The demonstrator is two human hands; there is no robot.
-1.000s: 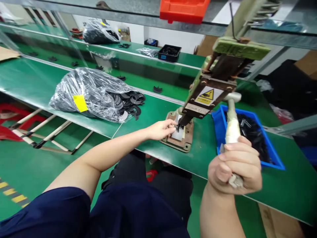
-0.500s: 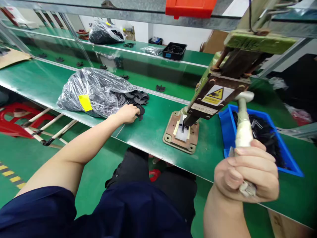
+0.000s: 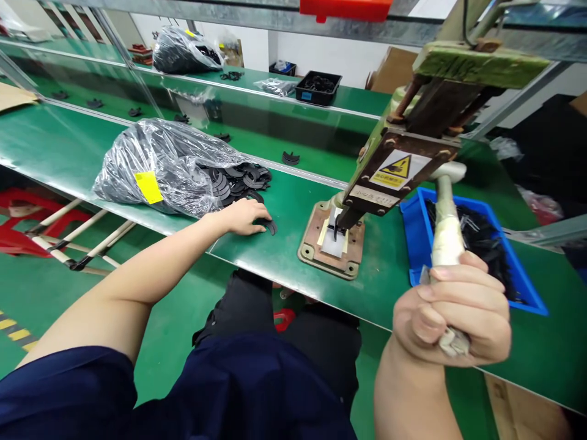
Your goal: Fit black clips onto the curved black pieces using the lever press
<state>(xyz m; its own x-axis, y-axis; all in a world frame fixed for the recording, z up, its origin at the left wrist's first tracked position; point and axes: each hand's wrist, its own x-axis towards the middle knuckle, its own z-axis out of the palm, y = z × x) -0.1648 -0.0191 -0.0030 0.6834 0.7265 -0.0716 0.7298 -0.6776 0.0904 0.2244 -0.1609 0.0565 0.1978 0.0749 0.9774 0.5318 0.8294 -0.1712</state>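
Note:
My left hand (image 3: 247, 217) is closed on a black curved plastic part (image 3: 272, 227), whose end sticks out past the fingertips just above the green bench. Behind that hand lies a clear plastic bag (image 3: 169, 162) with a yellow label, more black curved parts (image 3: 238, 180) spilling from its mouth. At the right, my right hand (image 3: 454, 311) wraps round the tape-covered lever handle (image 3: 447, 229) of a hand press (image 3: 380, 168). The press base (image 3: 314, 250) stands on the bench, a small dark piece (image 3: 335, 229) at its fixture under the ram.
A blue bin (image 3: 518, 269) of black parts sits right of the press. Several curved parts, one of them here (image 3: 290, 159), lie along the strip behind the bench. On the far side are a black tray (image 3: 318, 88) and another filled bag (image 3: 183, 52). A metal shelf beam crosses overhead.
My left hand has drawn a little away from the pile toward the press, with a curved part in its fingers. My right hand keeps its hold on the lever. The view has shifted slightly.

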